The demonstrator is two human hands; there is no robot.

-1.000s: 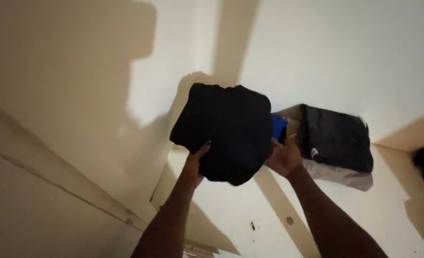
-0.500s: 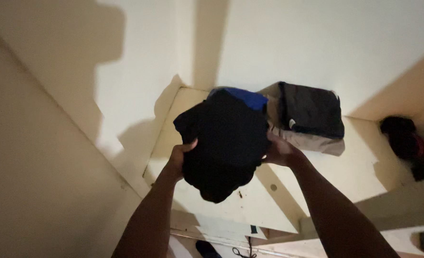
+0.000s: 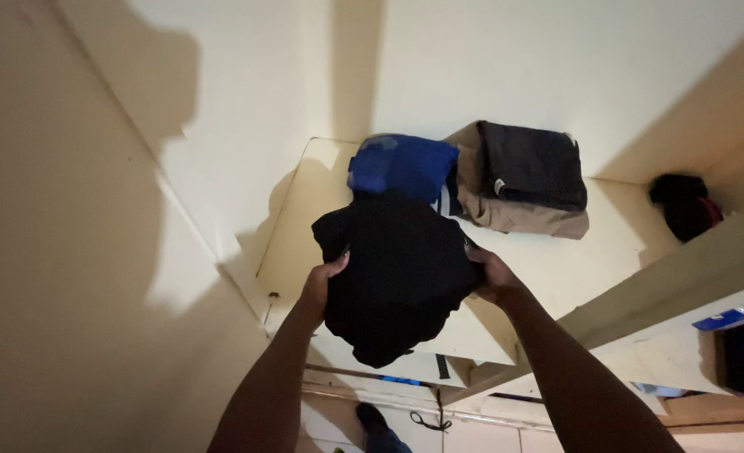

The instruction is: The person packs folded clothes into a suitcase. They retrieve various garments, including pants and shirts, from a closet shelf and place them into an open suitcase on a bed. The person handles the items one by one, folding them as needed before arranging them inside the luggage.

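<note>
Over the shelf [image 3: 548,277] edge, both hands, left [image 3: 322,281] and right [image 3: 494,277], clutching folded black garment [image 3: 393,277], mid-placing; next probably needs lowering flat beside blue clothes [image 3: 401,166]

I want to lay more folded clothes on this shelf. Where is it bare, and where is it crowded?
The shelf is bare on the right, between the tan-and-dark folded pile and the dark bundle in the corner. A narrow strip also lies bare along its left edge. The back middle is crowded: the blue folded garment touches the tan pile, and both hands hold the black garment in front of them.
</note>
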